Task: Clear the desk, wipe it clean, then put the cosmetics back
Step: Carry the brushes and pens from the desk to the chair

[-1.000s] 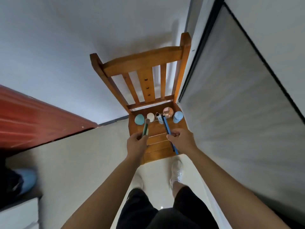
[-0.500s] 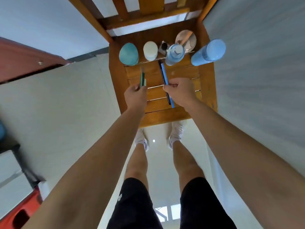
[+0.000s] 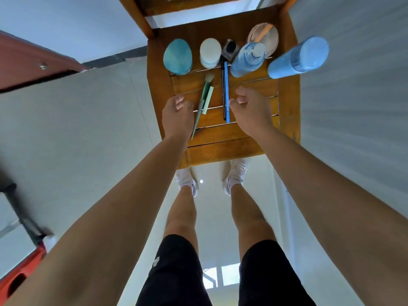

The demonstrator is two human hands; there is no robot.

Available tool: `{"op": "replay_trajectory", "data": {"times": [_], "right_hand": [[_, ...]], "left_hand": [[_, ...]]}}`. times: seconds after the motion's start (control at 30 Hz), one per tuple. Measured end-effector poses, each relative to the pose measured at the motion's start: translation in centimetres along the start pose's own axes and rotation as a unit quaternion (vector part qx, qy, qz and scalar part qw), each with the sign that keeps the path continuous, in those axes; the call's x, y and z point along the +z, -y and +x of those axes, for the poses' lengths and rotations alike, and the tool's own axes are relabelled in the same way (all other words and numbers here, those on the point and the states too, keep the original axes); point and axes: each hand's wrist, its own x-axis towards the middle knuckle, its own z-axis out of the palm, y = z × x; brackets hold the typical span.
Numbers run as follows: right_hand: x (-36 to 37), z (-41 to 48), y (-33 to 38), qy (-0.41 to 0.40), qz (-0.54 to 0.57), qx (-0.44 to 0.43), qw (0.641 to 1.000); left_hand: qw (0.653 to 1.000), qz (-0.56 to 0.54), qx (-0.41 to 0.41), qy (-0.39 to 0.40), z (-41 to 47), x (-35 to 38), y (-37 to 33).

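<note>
The wooden chair seat point(image 3: 287, 107) served, apparently, as a staging surface for cosmetics off the desk. The left hand point(image 3: 176, 113) and right hand point(image 3: 249, 107) hovered over its near slats, fingers loosely curled, gripping nothing. The tall blue bottle point(image 3: 298, 58), clear bottle point(image 3: 247, 60), teal jar point(image 3: 177, 56) and white jar point(image 3: 210, 53) stood along the far edge, leaving room for the makeup brush point(image 3: 204, 96) and slim pencils point(image 3: 227, 102) lying between the hands; no lettering was legible.

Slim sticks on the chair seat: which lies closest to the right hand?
The blue pencil, next to the right hand; the black pencil lies just beyond it, and the green brush and mint stick lie by the left hand.
</note>
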Motion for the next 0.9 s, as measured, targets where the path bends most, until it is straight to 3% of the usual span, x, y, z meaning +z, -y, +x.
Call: {"op": "replay_trajectory", "data": {"times": [0.23,0.47,0.67,0.9], "right_hand": [[-7.0,-9.1,6.5,-0.036,-0.121,-0.132,0.983],[-14.3,-19.2,21.3,-0.072,-0.168,-0.345,0.921],[-14.1,-29.5,33.3,-0.079,-0.137,-0.544,0.824],[-5.5,-46.0,39.2,-0.06,-0.099,-0.713,0.692]], "left_hand": [[0.952,0.206,0.22,-0.049,-9.2,-8.4,-6.0],[0.865,0.246,0.378,-0.22,-22.5,-23.2,-15.5],[0.829,0.217,0.33,-0.397,-32.5,-34.3,-13.4],[0.762,0.219,0.275,-0.544,-43.5,-48.8,-2.5]]}}
